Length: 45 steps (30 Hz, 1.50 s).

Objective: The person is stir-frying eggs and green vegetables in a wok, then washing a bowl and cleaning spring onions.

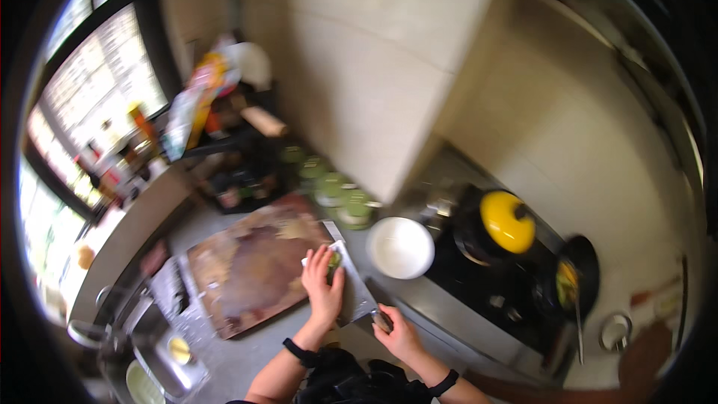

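My right hand (397,332) grips the handle of a wide-bladed cleaver (354,287), whose blade points away along the right edge of a wet wooden cutting board (258,264). Over the flat of the blade lies my left hand (325,286), with its fingers spread around a small piece of green food (334,260). Part of that food is hidden by the fingers, and the picture is somewhat blurred. To the right of the blade stands a white bowl (400,248).
Green-lidded jars (354,207) stand against the wall. Right of the bowl, a hob (493,286) carries a pot with a yellow lid (507,221) and a dark wok (580,275) with food and a utensil. A sink (168,353) lies lower left; a packed rack (224,140) stands behind the board.
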Motion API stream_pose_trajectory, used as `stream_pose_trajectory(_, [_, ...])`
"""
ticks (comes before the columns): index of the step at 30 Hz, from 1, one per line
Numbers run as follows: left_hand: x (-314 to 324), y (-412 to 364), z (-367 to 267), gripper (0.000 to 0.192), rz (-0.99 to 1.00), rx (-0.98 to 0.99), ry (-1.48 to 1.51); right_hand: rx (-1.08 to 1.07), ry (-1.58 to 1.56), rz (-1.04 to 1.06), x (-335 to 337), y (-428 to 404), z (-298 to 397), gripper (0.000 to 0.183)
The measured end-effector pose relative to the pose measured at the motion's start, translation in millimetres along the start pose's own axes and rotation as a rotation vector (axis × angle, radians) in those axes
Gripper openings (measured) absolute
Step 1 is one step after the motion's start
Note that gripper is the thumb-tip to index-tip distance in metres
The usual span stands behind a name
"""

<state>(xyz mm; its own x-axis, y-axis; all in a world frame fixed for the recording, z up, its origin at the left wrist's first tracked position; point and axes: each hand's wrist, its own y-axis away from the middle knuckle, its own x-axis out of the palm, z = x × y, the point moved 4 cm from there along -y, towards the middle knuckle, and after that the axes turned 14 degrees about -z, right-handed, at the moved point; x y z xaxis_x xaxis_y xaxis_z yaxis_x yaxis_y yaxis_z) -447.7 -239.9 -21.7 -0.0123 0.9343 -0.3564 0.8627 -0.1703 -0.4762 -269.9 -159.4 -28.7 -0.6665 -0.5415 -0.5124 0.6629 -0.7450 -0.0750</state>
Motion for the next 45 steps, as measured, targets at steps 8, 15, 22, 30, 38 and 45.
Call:
stream_pose_trajectory(8, [127, 105, -203, 0.048, 0.426, 0.189, 0.306, 0.096, 0.063, -0.391, -215, 76, -35, 0.042])
stream_pose_trajectory(15, [239, 230, -365, 0.049, 0.716, 0.409, 0.463, 0.295, 0.169, -0.766, -381, 137, -75, 0.042])
stream_pose_trajectory(22, [343, 311, -452, 0.037, 0.756, 0.553, 0.601, 0.314, 0.235, -0.952, -481, 139, -136, 0.041])
stream_pose_trajectory(30, [412, 350, -473, 0.022, 0.846, 0.725, 0.501, 0.587, 0.066, -0.974, -512, 118, -221, 0.045])
stream_pose_trajectory(38, [426, 342, -473, 0.014, 0.606, 0.926, 0.406, 0.640, -0.051, -1.090, -522, 125, -228, 0.041])
stream_pose_trajectory(45, [427, 344, -456, 0.031, 0.731, 0.998, 0.376, 0.644, 0.097, -1.139, -532, 132, -246, 0.044])
